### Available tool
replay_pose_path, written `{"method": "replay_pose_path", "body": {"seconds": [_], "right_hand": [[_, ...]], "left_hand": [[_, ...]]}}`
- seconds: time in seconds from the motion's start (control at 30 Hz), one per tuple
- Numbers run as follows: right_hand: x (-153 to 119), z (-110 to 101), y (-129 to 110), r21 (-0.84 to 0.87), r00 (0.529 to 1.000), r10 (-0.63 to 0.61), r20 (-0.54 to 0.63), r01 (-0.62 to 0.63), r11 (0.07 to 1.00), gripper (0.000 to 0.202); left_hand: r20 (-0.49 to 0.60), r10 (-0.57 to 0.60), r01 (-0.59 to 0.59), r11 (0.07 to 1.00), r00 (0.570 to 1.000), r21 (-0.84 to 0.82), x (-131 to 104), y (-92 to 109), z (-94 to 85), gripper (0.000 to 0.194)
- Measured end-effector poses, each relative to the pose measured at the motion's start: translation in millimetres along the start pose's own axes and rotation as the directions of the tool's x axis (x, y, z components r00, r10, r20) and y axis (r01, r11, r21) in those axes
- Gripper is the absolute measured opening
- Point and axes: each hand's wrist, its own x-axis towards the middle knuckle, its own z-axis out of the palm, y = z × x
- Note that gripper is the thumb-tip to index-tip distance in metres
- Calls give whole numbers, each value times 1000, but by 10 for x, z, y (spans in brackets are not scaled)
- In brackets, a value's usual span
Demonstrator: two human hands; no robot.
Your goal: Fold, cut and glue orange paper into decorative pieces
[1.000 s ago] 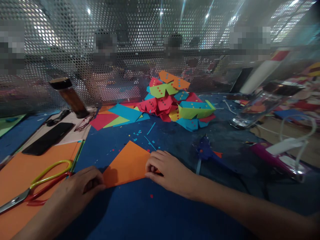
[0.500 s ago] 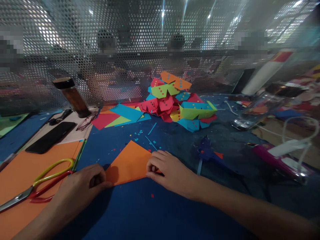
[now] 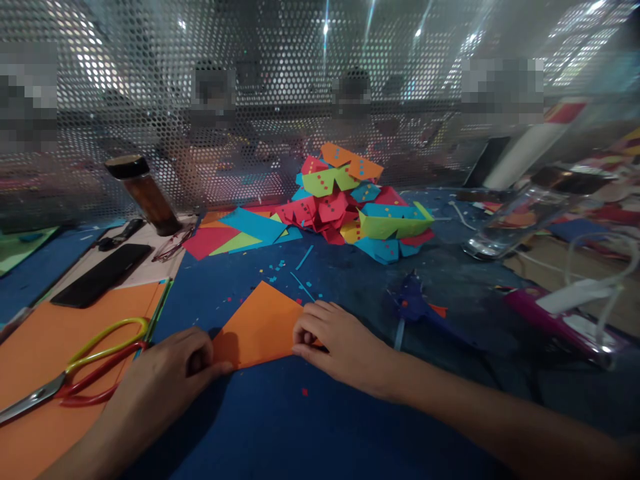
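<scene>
A folded piece of orange paper (image 3: 265,323) lies on the blue tabletop, its point facing away from me. My left hand (image 3: 173,377) pinches its left corner, the thumb lying along the near edge. At the right corner, my right hand (image 3: 330,340) grips the paper with curled fingers, which hide that corner. Scissors (image 3: 75,373) with yellow and red handles rest on a stack of large orange sheets (image 3: 30,353), left of my left hand. Tiny blue and red paper bits are scattered beyond the folded paper.
Behind stands a heap of folded, dotted paper shapes (image 3: 333,207) beside loose coloured sheets (image 3: 255,227). A phone (image 3: 103,275) and a dark bottle (image 3: 147,197) are at left. To the right are a blue tool (image 3: 425,310), a clear bottle (image 3: 525,213) and a magenta device (image 3: 555,320). A perforated screen (image 3: 280,147) closes the back.
My left hand has slid slightly right along the near edge of the orange paper. My right hand and the paper stay where they were.
</scene>
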Motion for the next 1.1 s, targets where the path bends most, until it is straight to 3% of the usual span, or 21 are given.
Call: {"method": "replay_pose_path", "body": {"seconds": [0.33, 0.6, 1.1], "right_hand": [[-2, -14, -14, -1, 1000, 1, 3, -1, 1000, 13], [-2, -27, -27, 12, 1000, 19, 21, -19, 1000, 13], [-3, -1, 0, 9, 1000, -3, -6, 3, 1000, 13]], "left_hand": [[-5, 41, -41, 999, 999, 1, -28, -17, 48, 38], [-109, 149, -172, 954, 983, -245, -32, 51, 105, 26], [-77, 96, -108, 980, 992, -165, 55, 188, 110, 21]]}}
